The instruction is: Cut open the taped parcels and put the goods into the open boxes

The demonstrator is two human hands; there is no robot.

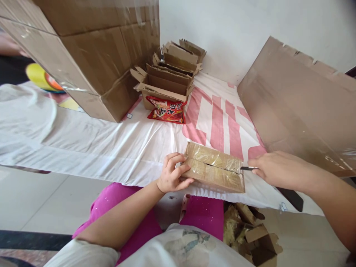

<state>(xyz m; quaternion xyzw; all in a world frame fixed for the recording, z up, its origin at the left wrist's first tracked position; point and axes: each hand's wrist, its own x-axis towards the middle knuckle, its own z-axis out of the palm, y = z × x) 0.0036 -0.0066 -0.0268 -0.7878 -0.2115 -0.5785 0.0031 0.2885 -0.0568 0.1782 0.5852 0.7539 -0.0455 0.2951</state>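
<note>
A small taped cardboard box (214, 172) lies near the front edge of the cloth-covered table, with a narrow dark gap along its top seam. My left hand (174, 173) grips its left end, fingers curled over the top and thumb at the front side. In my right hand (274, 168) is a slim knife (248, 168), its thin dark blade pointing left at the right end of the seam. Whether the tip is inside the tape I cannot tell. Most of the knife's handle is hidden in the fingers.
Behind stand several open small boxes (167, 83) and a red snack packet (166, 110). Large cartons rise at left (91, 63) and right (300, 107). A dark flat object (292, 198) lies under my right forearm. Tape rolls (44, 78) and another person's arm (11, 44) are far left. Discarded boxes (258, 241) lie below.
</note>
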